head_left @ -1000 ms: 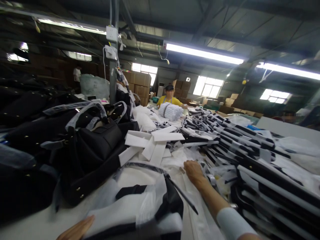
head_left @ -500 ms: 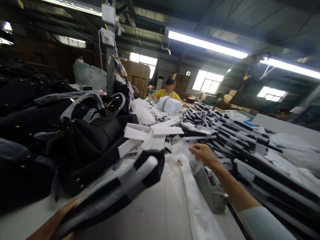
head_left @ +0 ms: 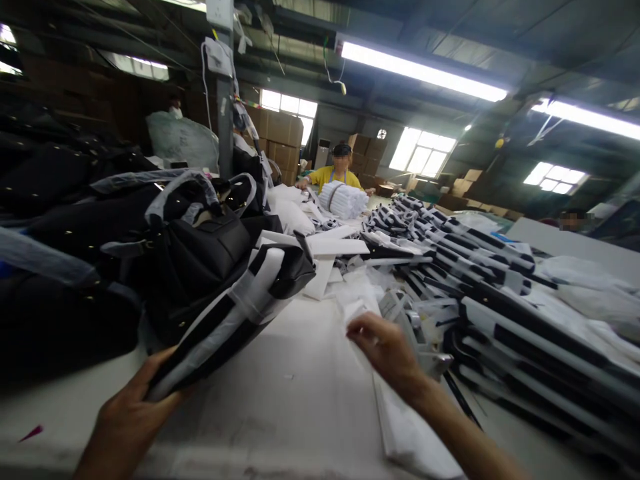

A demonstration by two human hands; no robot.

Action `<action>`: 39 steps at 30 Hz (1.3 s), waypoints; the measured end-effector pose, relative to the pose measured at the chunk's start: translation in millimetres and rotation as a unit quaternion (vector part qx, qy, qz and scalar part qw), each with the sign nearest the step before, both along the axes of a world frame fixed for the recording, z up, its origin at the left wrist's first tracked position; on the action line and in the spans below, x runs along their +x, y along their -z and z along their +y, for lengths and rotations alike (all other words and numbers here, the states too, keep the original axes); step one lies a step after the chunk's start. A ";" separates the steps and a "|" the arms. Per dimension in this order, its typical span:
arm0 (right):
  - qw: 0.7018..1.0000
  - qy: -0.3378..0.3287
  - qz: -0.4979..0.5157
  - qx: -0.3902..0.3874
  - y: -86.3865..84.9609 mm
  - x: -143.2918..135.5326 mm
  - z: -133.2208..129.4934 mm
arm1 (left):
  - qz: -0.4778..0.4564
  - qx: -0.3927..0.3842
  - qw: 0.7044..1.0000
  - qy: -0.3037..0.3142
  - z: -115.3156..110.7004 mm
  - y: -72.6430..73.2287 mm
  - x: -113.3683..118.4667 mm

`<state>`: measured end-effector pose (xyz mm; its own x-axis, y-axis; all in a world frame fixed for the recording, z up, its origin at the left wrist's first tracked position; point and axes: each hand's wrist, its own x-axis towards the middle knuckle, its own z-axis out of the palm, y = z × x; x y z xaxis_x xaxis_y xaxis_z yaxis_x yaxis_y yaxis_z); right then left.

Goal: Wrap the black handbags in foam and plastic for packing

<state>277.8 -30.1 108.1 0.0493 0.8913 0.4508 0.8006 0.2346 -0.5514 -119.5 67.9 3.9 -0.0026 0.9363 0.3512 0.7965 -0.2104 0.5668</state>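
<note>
My left hand (head_left: 133, 410) is wrapped round the near end of a long black-and-white bundle (head_left: 245, 293), whose far end tilts up and away. A pale translucent band circles the bundle, and a white strip runs along it. My right hand (head_left: 387, 350) hangs above the table with thumb and fingers pinched together. Thin white material shows at its fingertips; whether they grip it I cannot tell. Partly hidden behind that wrist is a grey tape dispenser (head_left: 434, 360). White film sheets (head_left: 413, 430) lie under the right forearm.
Black handbags (head_left: 200, 260) with wrapped handles crowd the left side. Similar bundles (head_left: 505, 327) are stacked on the right. White foam pieces (head_left: 340, 247) lie ahead on the table (head_left: 280, 407). Across it, a person in yellow (head_left: 345, 177) stands behind a tied white roll (head_left: 344, 200).
My left hand has come further into view, and the bundle's far end has shifted up and left. My right hand has moved left and nearer, away from the tape dispenser.
</note>
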 end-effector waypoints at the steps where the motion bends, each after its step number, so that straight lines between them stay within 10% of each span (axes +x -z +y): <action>1: 0.998 -0.045 -0.031 -0.022 16.8 -20.2 -11.4 | -0.018 -0.016 1.000 -0.011 -3.6 -5.6 3.3; 6: 0.957 -0.172 -0.170 -0.162 65.5 -72.4 -54.0 | -0.053 -0.047 0.997 -0.024 -11.2 -26.9 13.4; 21: 0.953 0.113 0.059 -0.275 59.4 -42.2 2.7 | -0.101 -0.020 0.995 0.004 -17.9 -35.6 20.1; 28: 0.935 0.074 0.021 -0.346 39.2 -71.9 -4.0 | -0.100 -0.027 0.995 -0.002 -19.9 -36.7 22.6; 39: 0.897 0.069 0.216 -0.380 73.6 -52.2 -0.5 | -0.078 0.003 0.997 0.015 -21.4 -31.1 22.3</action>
